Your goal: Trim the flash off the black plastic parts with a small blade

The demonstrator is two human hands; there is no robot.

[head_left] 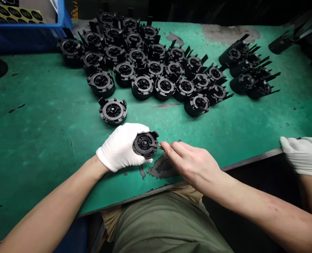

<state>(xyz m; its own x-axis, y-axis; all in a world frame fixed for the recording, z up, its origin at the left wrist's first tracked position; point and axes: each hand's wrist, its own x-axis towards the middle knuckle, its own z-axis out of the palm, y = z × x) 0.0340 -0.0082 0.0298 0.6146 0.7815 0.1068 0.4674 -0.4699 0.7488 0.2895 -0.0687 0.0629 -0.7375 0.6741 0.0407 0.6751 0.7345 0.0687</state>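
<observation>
My left hand (pixel 125 146), in a white glove, is closed around the side of a round black plastic housing (pixel 142 149). The housing's ribbed face is tilted up towards me, and a tab stands out at its upper right edge. Bare and closed, my right hand (pixel 190 160) pinches a thin, pointed metal tool (pixel 156 145) that looks like tweezers. Its tip reaches over the face of the housing, near the centre; whether it touches is too small to tell. Just beyond my left hand, another black housing (pixel 113 111) stands on the green table (pixel 53 116).
Many similar black housings (pixel 142 84) crowd the table's far middle. A smaller group (pixel 247 82) stands to the right. At the back left, a blue bin (pixel 34 38) contains a sheet of round stickers (pixel 15 13). Another person's gloved hand (pixel 303 154) is at the right table edge.
</observation>
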